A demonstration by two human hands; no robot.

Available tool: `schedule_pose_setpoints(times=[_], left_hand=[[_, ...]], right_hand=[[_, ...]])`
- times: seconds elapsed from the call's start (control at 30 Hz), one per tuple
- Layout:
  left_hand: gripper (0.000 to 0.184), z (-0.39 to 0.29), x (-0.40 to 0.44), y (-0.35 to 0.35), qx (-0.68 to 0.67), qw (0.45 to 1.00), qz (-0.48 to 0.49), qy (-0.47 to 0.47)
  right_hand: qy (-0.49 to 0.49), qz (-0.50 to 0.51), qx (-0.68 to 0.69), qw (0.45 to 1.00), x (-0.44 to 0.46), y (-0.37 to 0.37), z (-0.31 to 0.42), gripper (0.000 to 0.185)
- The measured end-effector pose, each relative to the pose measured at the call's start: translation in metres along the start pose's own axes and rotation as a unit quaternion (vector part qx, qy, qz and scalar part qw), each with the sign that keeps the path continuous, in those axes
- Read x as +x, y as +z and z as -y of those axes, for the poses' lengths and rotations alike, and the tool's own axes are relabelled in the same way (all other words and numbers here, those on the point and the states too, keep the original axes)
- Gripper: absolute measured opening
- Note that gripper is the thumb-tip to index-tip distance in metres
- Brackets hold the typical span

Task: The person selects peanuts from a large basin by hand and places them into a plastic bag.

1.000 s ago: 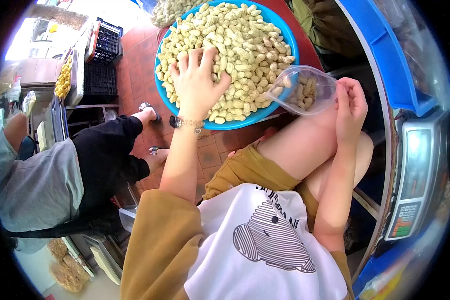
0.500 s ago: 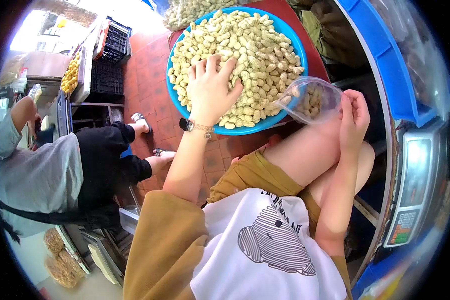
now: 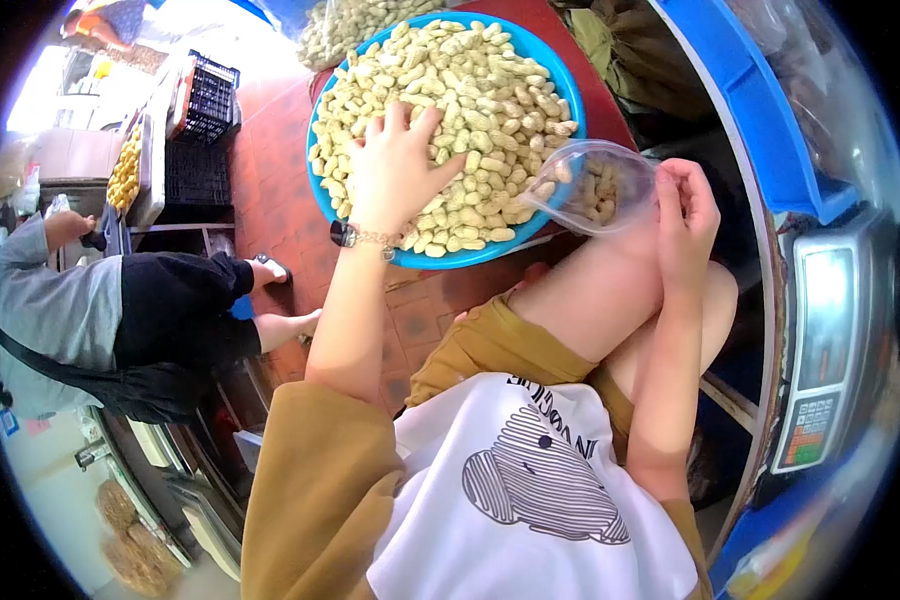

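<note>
Unshelled peanuts (image 3: 470, 100) are heaped in a round blue basin (image 3: 566, 82). My left hand (image 3: 400, 172) rests palm down on the near left part of the heap, its fingers and thumb spread. A dark watch and a beaded bracelet are on that wrist. My right hand (image 3: 686, 205) pinches the right end of a clear plastic container (image 3: 570, 205). This container is tilted with its wide mouth toward the basin, at the basin's lower right rim. Several peanuts (image 3: 602, 190) lie inside it.
A red surface (image 3: 598, 88) bears the basin. To the right are a blue tray (image 3: 760, 110) and a digital scale (image 3: 828, 340). A person (image 3: 160, 320) in a grey top stands at left, near black crates (image 3: 198, 172). Another bag of peanuts (image 3: 355, 30) sits behind the basin.
The whole view has shifted a little, so basin and hands appear farther left. My left hand stays spread on the peanuts and my right still holds the container. The person at left has shifted position.
</note>
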State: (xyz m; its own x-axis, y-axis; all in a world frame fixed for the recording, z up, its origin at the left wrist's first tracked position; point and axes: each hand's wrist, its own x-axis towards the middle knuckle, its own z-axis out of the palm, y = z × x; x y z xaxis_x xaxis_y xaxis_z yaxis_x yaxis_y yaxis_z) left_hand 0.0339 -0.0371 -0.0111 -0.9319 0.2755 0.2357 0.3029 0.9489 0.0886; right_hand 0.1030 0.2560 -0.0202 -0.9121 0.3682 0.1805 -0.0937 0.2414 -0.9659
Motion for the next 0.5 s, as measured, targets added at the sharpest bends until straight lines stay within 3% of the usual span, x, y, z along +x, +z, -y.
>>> schedule_pose_setpoints(times=[0.17,0.5], left_hand=[[0.041,0.002,-0.001,0.002,-0.08,0.997,-0.008,-0.001],[0.024,-0.01,-0.005,0.009,-0.08,0.994,-0.067,0.033]], right_hand=[[-0.017,0.004,-0.004,1.0,0.0,0.0,0.002,0.011],[-0.041,-0.009,-0.012,0.999,0.001,0.001,-0.004,0.013]])
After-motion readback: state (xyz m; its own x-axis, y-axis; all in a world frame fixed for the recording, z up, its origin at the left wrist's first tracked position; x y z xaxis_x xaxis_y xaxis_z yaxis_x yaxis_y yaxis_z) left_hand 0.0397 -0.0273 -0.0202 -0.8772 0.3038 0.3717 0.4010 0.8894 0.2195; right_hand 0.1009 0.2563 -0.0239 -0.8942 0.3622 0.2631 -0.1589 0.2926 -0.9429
